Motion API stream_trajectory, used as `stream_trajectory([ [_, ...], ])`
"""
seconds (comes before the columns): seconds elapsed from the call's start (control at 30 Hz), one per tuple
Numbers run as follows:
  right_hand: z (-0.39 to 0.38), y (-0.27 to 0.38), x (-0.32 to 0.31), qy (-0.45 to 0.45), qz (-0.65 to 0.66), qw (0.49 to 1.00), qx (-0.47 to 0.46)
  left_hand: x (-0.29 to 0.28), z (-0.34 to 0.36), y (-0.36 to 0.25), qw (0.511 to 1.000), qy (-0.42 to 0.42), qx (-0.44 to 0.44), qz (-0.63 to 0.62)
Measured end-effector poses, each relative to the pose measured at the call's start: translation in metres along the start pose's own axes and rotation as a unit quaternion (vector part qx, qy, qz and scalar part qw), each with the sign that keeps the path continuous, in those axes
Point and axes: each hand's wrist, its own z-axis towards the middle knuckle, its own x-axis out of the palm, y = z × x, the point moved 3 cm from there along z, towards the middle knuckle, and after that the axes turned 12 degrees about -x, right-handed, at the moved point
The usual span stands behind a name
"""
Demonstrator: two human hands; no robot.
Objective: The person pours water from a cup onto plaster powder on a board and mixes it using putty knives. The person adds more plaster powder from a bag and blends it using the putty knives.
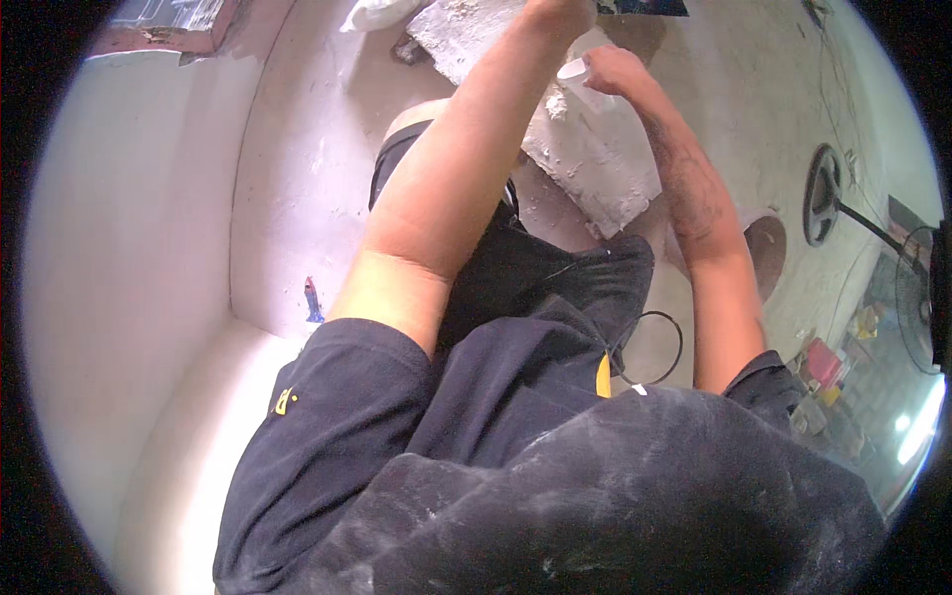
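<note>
Grasping white object with right hand; cannot tell left hand fingers; seemingly unfinished, with white clumps on board.

Partly visible yellow lettering stands on the person's left black sleeve.

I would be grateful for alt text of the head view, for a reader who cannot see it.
A person's right hand holds a pale, translucent object near a whitish, crusted board; the left hand is partly cut off by the top edge. Dusty dark clothing fills the foreground, and a black fan shows at right.
</note>
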Motion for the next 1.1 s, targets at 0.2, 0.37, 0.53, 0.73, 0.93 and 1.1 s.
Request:
stream_trajectory([
  [0.2,-0.034,-0.035,0.024,-0.149,0.144,0.978,0.017,-0.009,-0.019,-0.015,1.0,0.011,0.004,0.004],
  [0.37,-0.115,-0.132,0.065,-0.287,0.233,0.917,0.15,0.021,-0.02,-0.008,0.998,0.06,-0.018,0.005],
  [0.53,-0.137,-0.164,0.103,-0.285,0.198,0.907,0.238,0.015,-0.015,-0.003,0.999,0.042,-0.017,0.028],
  [0.73,-0.128,-0.203,0.171,-0.339,0.327,0.818,0.329,0.016,-0.019,-0.003,0.996,0.015,0.007,0.088],
  [0.93,-0.13,-0.239,0.233,-0.363,0.453,0.738,0.344,0.046,-0.041,0.014,0.99,0.11,-0.04,0.077],
  [1.1,-0.114,-0.162,0.17,-0.406,0.463,0.697,0.367,0.01,-0.04,0.006,0.992,-0.007,-0.049,0.118],
])
